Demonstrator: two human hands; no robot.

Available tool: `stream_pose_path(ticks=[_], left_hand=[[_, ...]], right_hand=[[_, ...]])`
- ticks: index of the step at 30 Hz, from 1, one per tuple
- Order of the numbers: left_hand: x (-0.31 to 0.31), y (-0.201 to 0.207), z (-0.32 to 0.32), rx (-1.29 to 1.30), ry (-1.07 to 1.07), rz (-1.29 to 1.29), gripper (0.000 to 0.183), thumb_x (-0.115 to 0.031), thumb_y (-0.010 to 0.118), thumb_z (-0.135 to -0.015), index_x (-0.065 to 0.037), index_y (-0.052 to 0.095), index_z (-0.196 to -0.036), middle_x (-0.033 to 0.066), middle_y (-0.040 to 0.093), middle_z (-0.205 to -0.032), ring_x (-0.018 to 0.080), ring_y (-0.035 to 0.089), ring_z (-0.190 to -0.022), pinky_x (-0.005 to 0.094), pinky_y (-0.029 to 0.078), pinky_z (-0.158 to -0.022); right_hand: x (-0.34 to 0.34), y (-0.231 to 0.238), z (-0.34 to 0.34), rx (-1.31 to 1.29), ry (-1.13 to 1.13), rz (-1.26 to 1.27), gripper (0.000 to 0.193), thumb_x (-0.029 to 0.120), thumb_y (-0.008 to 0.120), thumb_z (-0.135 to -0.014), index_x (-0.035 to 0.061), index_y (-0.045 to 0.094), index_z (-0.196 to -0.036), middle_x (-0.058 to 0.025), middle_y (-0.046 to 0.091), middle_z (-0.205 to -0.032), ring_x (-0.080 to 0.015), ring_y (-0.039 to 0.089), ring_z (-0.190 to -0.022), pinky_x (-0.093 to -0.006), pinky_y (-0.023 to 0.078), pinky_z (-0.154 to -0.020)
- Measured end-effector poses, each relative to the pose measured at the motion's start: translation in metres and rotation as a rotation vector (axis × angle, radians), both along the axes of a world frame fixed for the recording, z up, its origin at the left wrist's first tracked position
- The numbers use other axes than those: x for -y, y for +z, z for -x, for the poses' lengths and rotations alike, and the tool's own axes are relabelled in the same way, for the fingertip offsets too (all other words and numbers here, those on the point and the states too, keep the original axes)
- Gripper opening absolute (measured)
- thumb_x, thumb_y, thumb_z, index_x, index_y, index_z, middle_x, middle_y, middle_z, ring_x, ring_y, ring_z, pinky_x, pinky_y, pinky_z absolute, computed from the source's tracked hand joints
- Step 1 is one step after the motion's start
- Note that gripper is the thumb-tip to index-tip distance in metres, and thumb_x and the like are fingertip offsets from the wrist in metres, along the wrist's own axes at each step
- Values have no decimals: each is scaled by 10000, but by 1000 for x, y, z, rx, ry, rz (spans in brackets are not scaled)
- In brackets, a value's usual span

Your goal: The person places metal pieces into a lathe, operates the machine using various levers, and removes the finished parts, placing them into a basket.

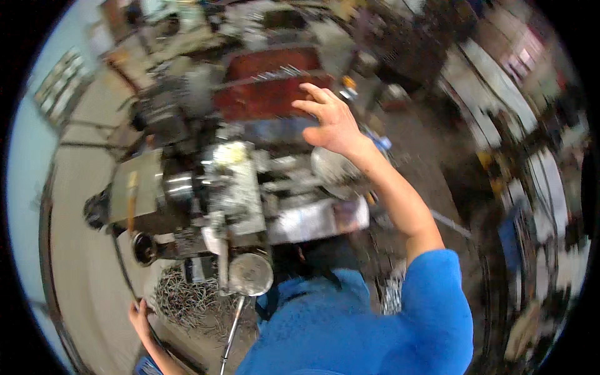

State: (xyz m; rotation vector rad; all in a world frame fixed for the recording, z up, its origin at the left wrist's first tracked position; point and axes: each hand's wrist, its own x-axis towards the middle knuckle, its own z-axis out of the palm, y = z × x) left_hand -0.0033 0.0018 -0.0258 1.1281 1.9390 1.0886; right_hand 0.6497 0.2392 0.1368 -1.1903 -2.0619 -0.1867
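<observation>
My right hand (331,122) is raised over the machine bench with its fingers spread, holding nothing. Just beyond its fingertips is a dark red tray (250,103) with thin metal pieces lying along it. Below the wrist there is a round, pale metal part (334,167) of the machine, partly hidden by my forearm. At the lower left, my left hand (139,315) reaches down with its fingers apart, next to a dark, thin cable or rod (123,265). Whether it touches that is too blurred to tell. A heap of metal shavings (184,294) lies just right of it.
The lathe-like machine has a shiny cylinder (179,186) at its left and a round metal disc (251,274) near my body. A metal rod (232,334) slants below the disc. A light cloth or paper (312,222) covers the near edge. Cluttered racks (500,100) stand at right.
</observation>
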Motion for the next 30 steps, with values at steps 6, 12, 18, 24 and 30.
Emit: stream_pose_path(ticks=[6, 12, 18, 24, 30], left_hand=[[9, -12, 16, 130, 87, 49, 324, -259, 630, -850, 14, 531, -994, 29, 489, -595, 122, 502, -524, 308, 479, -520], [-8, -27, 55, 258, 68, 161, 255, -230, 674, -817, -55, 548, -952, 3, 476, -594, 138, 504, -539, 323, 451, -524], [-5, -7, 18, 209, 106, 140, 260, -246, 679, -816, -56, 541, -927, 13, 479, -580, 130, 498, -516, 299, 445, -512], [-3, -7, 22, 64, 48, 135, 378, -318, 647, -835, 1, 555, -1016, 34, 518, -585, 123, 530, -513, 267, 473, -515], [-2, -26, 71, -630, -136, 272, 456, -303, 639, -840, 44, 533, -1116, 73, 608, -732, 191, 589, -644, 290, 496, -605]], right_hand=[[175, -54, -141, -266, -373, 395, 448, 89, 586, -588, 22, 632, -1029, -155, 597, -1110, -248, 598, -953, -320, 464, -829], [348, -157, -238, -281, -1035, 836, 256, 233, 625, -636, 66, 699, -816, -175, 649, -789, -292, 644, -747, -352, 507, -703], [410, -261, -251, 164, -1258, 1226, 319, 222, 610, -648, -14, 649, -859, -230, 629, -941, -324, 620, -901, -366, 498, -816], [411, -261, -250, 102, -1271, 1332, 411, 230, 637, -632, -46, 636, -936, -210, 596, -1076, -322, 579, -1004, -352, 467, -885], [421, -284, -264, -15, -1267, 1154, 302, 202, 645, -608, -8, 642, -825, -213, 630, -932, -305, 617, -905, -351, 499, -811]])
